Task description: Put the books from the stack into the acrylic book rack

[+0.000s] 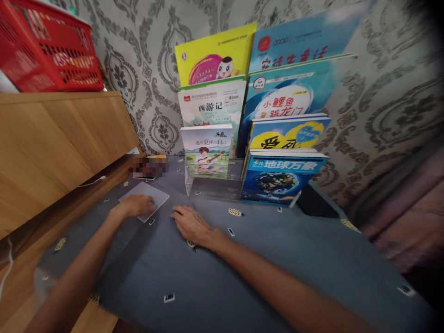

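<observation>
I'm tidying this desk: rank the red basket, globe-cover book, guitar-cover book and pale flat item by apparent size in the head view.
1. Red basket, partly cut off
2. Globe-cover book
3. Guitar-cover book
4. Pale flat item, partly covered by the left hand

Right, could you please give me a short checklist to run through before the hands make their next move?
1. Left hand at the pale book: ok, it is over it.
2. Firm grip on that book: cannot tell, contact is unclear.
3. Right hand touching the book: not ok, it is apart, at the tablecloth.
4. Right hand free: ok, nothing visible in it.
5. Books in the clear stand: ok, all standing.
</observation>
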`<state>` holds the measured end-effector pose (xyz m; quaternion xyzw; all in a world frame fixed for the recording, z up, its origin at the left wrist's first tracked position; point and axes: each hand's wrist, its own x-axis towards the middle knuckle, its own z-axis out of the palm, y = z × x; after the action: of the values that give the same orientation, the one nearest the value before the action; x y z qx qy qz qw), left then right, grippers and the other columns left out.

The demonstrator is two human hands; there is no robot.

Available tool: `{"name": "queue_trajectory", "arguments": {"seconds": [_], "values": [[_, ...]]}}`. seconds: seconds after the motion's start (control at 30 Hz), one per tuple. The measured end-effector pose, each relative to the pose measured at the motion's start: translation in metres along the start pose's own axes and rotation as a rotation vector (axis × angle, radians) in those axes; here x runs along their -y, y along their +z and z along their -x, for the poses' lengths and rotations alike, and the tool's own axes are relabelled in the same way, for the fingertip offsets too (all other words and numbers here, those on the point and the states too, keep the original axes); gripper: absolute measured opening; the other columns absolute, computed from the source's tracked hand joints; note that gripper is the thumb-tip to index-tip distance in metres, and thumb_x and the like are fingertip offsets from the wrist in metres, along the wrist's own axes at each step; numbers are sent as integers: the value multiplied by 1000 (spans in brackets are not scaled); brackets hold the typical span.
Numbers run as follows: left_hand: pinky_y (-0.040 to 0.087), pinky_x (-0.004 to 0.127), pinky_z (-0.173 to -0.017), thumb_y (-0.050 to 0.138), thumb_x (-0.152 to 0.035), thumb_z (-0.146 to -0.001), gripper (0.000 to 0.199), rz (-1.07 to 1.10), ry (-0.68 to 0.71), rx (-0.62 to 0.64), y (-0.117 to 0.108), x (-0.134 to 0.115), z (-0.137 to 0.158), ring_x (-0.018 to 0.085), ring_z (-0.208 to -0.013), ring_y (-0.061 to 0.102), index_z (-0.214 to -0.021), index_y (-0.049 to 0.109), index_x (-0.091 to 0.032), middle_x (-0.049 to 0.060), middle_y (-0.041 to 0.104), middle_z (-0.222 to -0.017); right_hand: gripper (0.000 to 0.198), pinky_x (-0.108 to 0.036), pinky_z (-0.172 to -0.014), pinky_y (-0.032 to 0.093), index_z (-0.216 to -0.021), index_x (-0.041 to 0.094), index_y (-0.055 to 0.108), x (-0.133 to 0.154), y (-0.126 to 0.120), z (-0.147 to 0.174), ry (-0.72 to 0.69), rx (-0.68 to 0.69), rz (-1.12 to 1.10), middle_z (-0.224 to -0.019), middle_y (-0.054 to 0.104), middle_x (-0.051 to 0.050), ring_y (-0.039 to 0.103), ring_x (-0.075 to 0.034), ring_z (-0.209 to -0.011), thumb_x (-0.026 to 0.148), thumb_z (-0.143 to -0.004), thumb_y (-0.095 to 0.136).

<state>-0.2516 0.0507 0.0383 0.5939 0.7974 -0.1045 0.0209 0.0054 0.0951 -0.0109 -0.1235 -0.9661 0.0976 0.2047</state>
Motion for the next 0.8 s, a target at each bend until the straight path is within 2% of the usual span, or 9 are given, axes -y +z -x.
{"name": "queue_trajectory", "arguments": {"seconds": [0.03,0.07,0.13,0.2,0.27,0.4,0.53,0.8], "values": [[49,33,-94,56,-49,-88,38,27,7,-6,-2,7,-6,26,-111,68,-118,70,-30,7,74,-119,21,-39,-101,48,-109,11,67,-1,1,0,1,0,2,-126,64,-16,62,-24,-113,10,-96,50],[49,34,-96,53,-48,-90,39,37,-86,-65,-3,14,-13,26,-115,66,-120,68,-28,8,71,-125,20,-39,-100,48,-107,12,67,-1,1,0,2,1,5,-125,65,-15,62,-23,-112,10,-96,50],[49,41,-99,43,-44,-95,48,33,-187,-125,-2,24,-25,31,-125,60,-132,60,-20,16,60,-140,20,-39,-100,48,-106,14,67,-2,2,0,4,1,7,-124,66,-14,62,-23,-110,11,-96,50],[48,48,-101,34,-42,-99,54,39,-266,-157,5,29,-34,35,-133,53,-141,51,-14,22,51,-148,20,-39,-99,48,-107,14,67,-2,2,1,4,-3,0,-124,66,-13,62,-23,-109,11,-95,52],[45,52,-105,26,-41,-101,58,59,-303,-164,15,30,-39,35,-138,48,-147,45,-12,23,45,-153,20,-39,-99,48,-108,14,67,-2,3,0,6,-5,-1,-124,66,-13,62,-23,-109,11,-95,51],[38,52,-113,19,-40,-102,59,87,-300,-166,32,30,-40,30,-147,37,-152,40,-17,16,40,-158,22,-39,-100,48,-109,14,67,-2,2,0,27,-10,10,-127,65,-14,62,-23,-110,11,-97,49],[35,51,-116,19,-40,-103,58,91,-284,-170,38,25,-34,28,-149,34,-153,38,-19,13,39,-159,23,-41,-99,48,-111,13,67,0,0,0,1,-18,12,-130,64,-14,60,-25,-114,9,-95,50],[34,51,-116,23,-38,-103,56,87,-229,-189,42,-12,-11,26,-150,32,-153,38,-17,14,36,-160,21,-41,-105,45,-114,12,63,10,-4,7,-163,-104,39,-127,66,-14,56,-24,-126,18,-100,48]]}}
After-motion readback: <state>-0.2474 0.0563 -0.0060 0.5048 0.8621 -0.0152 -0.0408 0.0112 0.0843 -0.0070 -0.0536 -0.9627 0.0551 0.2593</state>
